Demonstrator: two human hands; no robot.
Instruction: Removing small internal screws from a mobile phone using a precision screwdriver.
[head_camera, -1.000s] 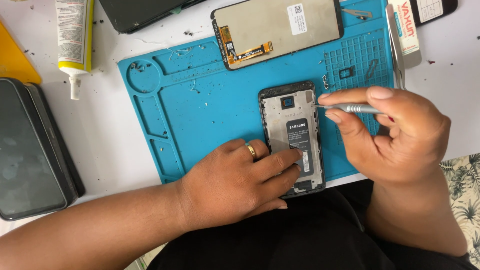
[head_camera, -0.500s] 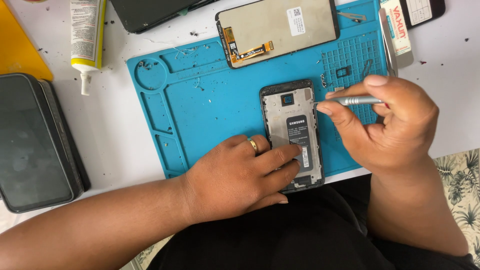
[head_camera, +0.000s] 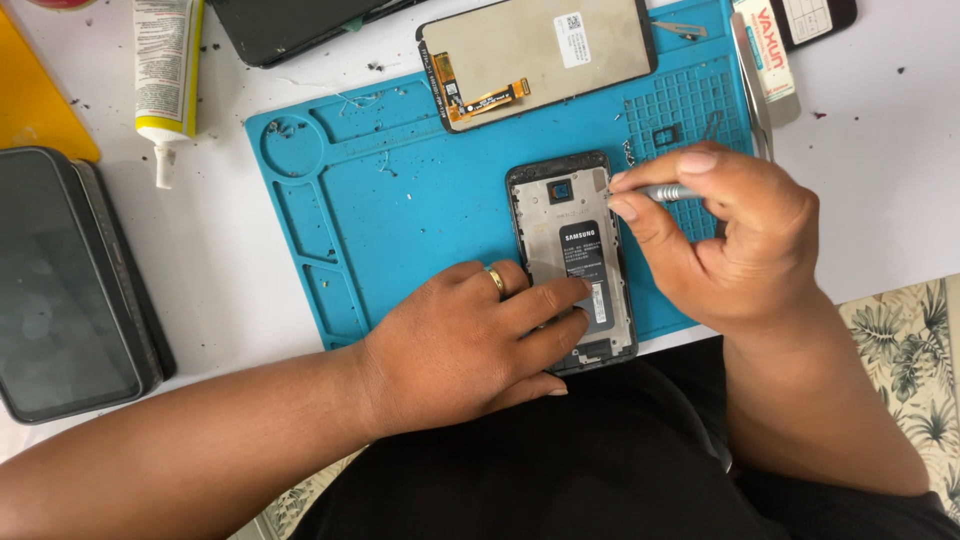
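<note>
The left hand stayed flat on the phone; the right hand, fingers gripping the screwdriver, had hardly moved.

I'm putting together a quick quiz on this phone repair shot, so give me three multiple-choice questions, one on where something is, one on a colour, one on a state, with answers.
1. Where does the opened phone lie?
A. on the work mat
B. on the yellow sheet
C. on the dark case at the left

2. What colour is the work mat?
A. grey
B. blue
C. red

3. What is the right hand doing?
A. resting flat and empty
B. holding the glue tube
C. pinching a slim metal tool at the phone's upper right edge

Answers: 1 A, the phone sits inside the mat's border, with the left hand pressing on its lower half. 2 B, the mat is plainly blue. 3 C, thumb and fingers close on the tool, its tip at the phone's frame.
</note>
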